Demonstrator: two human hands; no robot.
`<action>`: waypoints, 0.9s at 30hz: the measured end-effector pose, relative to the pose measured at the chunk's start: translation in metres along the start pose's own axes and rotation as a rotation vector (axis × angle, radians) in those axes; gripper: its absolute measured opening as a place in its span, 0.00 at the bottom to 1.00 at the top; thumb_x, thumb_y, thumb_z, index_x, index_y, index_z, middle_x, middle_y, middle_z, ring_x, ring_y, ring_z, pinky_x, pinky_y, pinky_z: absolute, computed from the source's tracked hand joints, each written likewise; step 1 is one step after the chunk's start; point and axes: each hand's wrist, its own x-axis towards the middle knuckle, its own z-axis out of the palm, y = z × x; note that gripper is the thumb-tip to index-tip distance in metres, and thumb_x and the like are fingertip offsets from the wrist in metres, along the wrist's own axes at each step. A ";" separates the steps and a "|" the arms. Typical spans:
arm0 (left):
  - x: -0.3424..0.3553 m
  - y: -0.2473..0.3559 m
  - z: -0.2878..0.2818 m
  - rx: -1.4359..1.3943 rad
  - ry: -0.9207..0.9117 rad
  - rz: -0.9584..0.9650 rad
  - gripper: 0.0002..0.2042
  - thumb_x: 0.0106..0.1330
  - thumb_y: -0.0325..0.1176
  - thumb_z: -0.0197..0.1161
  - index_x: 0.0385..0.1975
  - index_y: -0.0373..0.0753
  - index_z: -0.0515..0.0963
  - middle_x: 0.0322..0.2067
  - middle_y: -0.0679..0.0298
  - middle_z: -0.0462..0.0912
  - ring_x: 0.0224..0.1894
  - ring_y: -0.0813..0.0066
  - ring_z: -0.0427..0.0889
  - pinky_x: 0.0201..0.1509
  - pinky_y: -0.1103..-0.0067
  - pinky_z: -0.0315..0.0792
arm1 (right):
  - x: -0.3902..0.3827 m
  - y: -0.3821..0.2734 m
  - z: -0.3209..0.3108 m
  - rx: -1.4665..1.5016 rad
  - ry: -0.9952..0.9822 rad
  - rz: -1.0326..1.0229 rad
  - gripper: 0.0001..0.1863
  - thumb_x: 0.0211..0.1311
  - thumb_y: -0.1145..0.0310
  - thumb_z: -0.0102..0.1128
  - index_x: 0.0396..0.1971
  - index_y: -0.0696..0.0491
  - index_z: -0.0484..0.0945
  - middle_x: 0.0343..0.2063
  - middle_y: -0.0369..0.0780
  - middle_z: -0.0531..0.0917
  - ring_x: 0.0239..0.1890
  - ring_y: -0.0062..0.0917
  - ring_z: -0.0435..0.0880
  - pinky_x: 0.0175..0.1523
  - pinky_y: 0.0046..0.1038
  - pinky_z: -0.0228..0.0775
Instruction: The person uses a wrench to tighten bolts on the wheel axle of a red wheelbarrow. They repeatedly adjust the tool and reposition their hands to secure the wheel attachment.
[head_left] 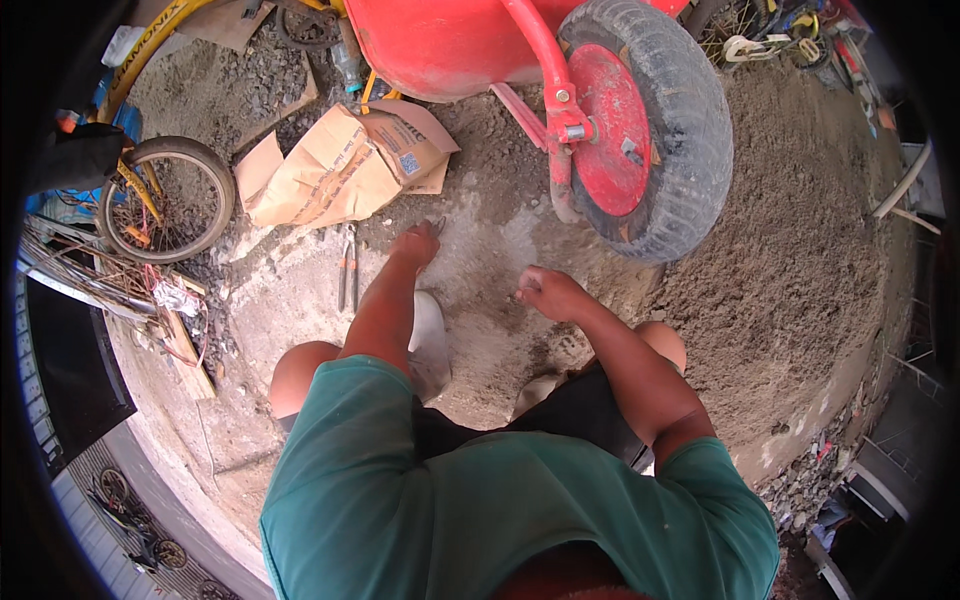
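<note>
My left hand (pixel 415 246) is low over the dusty ground, its fingers closed around something small and greyish that I cannot make out. To its right, my right hand (pixel 552 293) hovers with curled fingers; what they hold, if anything, is hidden. Left of my left forearm lies a pair of pincers (pixel 347 270) with orange on the handles. A crumpled brown paper bag (pixel 340 165) rests just beyond my left hand. Beyond my right hand stands a red wheelbarrow (pixel 440 45) with a large black tyre (pixel 680 140) on a red hub.
A heap of grey-brown sand (pixel 780 260) spreads along the right. At the far left, a yellow bicycle's wheel (pixel 168 198) stands near scattered gravel, wires and a wooden strip (pixel 187 355). More bicycle parts (pixel 775 45) lie at the far right.
</note>
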 end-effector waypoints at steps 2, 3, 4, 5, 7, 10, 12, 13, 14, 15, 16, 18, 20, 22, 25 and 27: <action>-0.003 0.008 -0.009 -0.135 0.002 0.123 0.23 0.69 0.44 0.48 0.62 0.41 0.69 0.62 0.49 0.70 0.64 0.52 0.70 0.66 0.62 0.64 | 0.010 0.006 0.004 0.027 0.024 0.013 0.20 0.63 0.53 0.60 0.45 0.54 0.75 0.37 0.50 0.84 0.42 0.44 0.83 0.49 0.40 0.72; -0.004 0.022 -0.014 -0.236 0.028 0.126 0.24 0.68 0.45 0.50 0.60 0.39 0.69 0.60 0.48 0.72 0.63 0.52 0.71 0.66 0.65 0.65 | 0.015 0.009 0.005 0.064 0.044 0.044 0.22 0.63 0.52 0.60 0.47 0.55 0.74 0.38 0.50 0.84 0.43 0.44 0.83 0.49 0.39 0.72; -0.010 0.033 -0.020 -0.333 0.052 0.121 0.25 0.68 0.47 0.51 0.59 0.38 0.70 0.58 0.46 0.74 0.63 0.51 0.72 0.66 0.67 0.66 | 0.020 0.008 0.008 0.105 0.060 0.069 0.24 0.64 0.51 0.60 0.49 0.55 0.73 0.39 0.50 0.84 0.43 0.44 0.83 0.49 0.39 0.72; -0.014 0.043 -0.025 -0.443 0.147 0.138 0.25 0.66 0.48 0.53 0.57 0.37 0.70 0.56 0.46 0.75 0.61 0.51 0.73 0.64 0.67 0.67 | 0.023 -0.001 0.009 0.121 0.107 0.088 0.26 0.64 0.50 0.59 0.50 0.55 0.72 0.40 0.51 0.84 0.44 0.44 0.83 0.50 0.39 0.72; -0.025 0.067 -0.036 -0.657 0.342 0.171 0.25 0.64 0.48 0.57 0.53 0.35 0.71 0.52 0.44 0.78 0.57 0.50 0.76 0.62 0.66 0.68 | 0.030 -0.019 0.012 0.156 0.204 0.124 0.30 0.65 0.46 0.58 0.54 0.56 0.70 0.42 0.52 0.84 0.45 0.43 0.83 0.50 0.39 0.72; -0.062 0.126 -0.086 -0.936 0.307 0.283 0.25 0.64 0.48 0.59 0.51 0.34 0.70 0.41 0.47 0.78 0.47 0.53 0.78 0.55 0.68 0.70 | 0.041 -0.007 0.020 0.331 0.376 0.040 0.24 0.70 0.49 0.54 0.52 0.56 0.70 0.38 0.44 0.83 0.38 0.32 0.83 0.43 0.35 0.74; -0.079 0.140 -0.092 -0.952 0.371 0.260 0.22 0.66 0.47 0.59 0.50 0.34 0.70 0.39 0.50 0.77 0.44 0.58 0.76 0.52 0.70 0.70 | 0.038 -0.024 0.026 0.692 0.296 -0.046 0.21 0.72 0.52 0.52 0.51 0.54 0.70 0.35 0.40 0.80 0.35 0.25 0.80 0.40 0.31 0.74; -0.085 0.146 -0.092 -0.961 0.401 0.258 0.21 0.67 0.46 0.59 0.50 0.34 0.70 0.37 0.52 0.77 0.42 0.61 0.76 0.51 0.70 0.70 | 0.034 -0.032 0.026 0.869 0.260 -0.085 0.19 0.73 0.53 0.50 0.51 0.53 0.70 0.33 0.38 0.79 0.33 0.22 0.79 0.38 0.30 0.74; -0.088 0.141 -0.089 -1.000 0.392 0.290 0.21 0.68 0.45 0.59 0.51 0.35 0.70 0.36 0.54 0.77 0.39 0.64 0.76 0.47 0.71 0.71 | 0.031 -0.047 0.031 0.985 0.287 -0.059 0.17 0.74 0.54 0.50 0.50 0.52 0.70 0.31 0.36 0.77 0.31 0.20 0.77 0.36 0.28 0.72; -0.090 0.137 -0.085 -1.038 0.381 0.322 0.20 0.69 0.44 0.59 0.52 0.36 0.70 0.34 0.56 0.77 0.36 0.67 0.76 0.44 0.72 0.72 | 0.026 -0.061 0.036 1.102 0.315 -0.029 0.16 0.74 0.56 0.49 0.50 0.52 0.70 0.28 0.34 0.75 0.28 0.18 0.75 0.34 0.26 0.71; -0.096 0.142 -0.087 -1.085 0.360 0.375 0.19 0.70 0.43 0.59 0.53 0.36 0.70 0.32 0.58 0.76 0.33 0.70 0.76 0.40 0.73 0.73 | 0.022 -0.065 0.036 1.209 0.362 0.008 0.14 0.75 0.57 0.48 0.50 0.51 0.70 0.25 0.32 0.73 0.26 0.15 0.72 0.32 0.24 0.70; -0.109 0.146 -0.090 -1.166 0.185 0.332 0.20 0.71 0.42 0.59 0.56 0.37 0.70 0.29 0.61 0.76 0.27 0.75 0.74 0.32 0.76 0.72 | 0.027 -0.051 0.044 1.028 0.585 -0.019 0.15 0.73 0.58 0.49 0.45 0.55 0.71 0.27 0.36 0.74 0.28 0.21 0.72 0.35 0.29 0.67; -0.121 0.145 -0.098 -1.136 0.103 0.322 0.20 0.71 0.41 0.59 0.58 0.38 0.69 0.27 0.64 0.75 0.22 0.78 0.72 0.25 0.78 0.70 | 0.024 -0.051 0.046 0.899 0.706 -0.007 0.15 0.73 0.58 0.50 0.42 0.57 0.72 0.27 0.38 0.74 0.29 0.23 0.72 0.37 0.31 0.66; -0.121 0.146 -0.106 -1.009 0.116 0.372 0.21 0.71 0.41 0.59 0.59 0.39 0.69 0.25 0.65 0.74 0.18 0.79 0.71 0.20 0.79 0.67 | 0.018 -0.044 0.035 0.815 0.748 0.037 0.15 0.72 0.59 0.51 0.41 0.58 0.74 0.25 0.38 0.73 0.29 0.22 0.71 0.36 0.31 0.64; -0.122 0.148 -0.117 -1.043 -0.008 0.361 0.21 0.71 0.43 0.58 0.59 0.41 0.70 0.23 0.65 0.73 0.20 0.79 0.72 0.22 0.78 0.68 | 0.021 -0.039 0.029 0.810 0.784 0.001 0.13 0.73 0.58 0.51 0.44 0.53 0.73 0.18 0.28 0.67 0.18 0.11 0.64 0.21 0.21 0.56; -0.111 0.145 -0.114 -0.916 0.101 0.427 0.21 0.71 0.44 0.58 0.59 0.41 0.72 0.23 0.63 0.75 0.20 0.78 0.73 0.22 0.78 0.69 | 0.026 -0.040 0.029 0.829 0.798 -0.024 0.13 0.73 0.58 0.50 0.43 0.53 0.73 0.18 0.28 0.67 0.17 0.12 0.64 0.20 0.21 0.56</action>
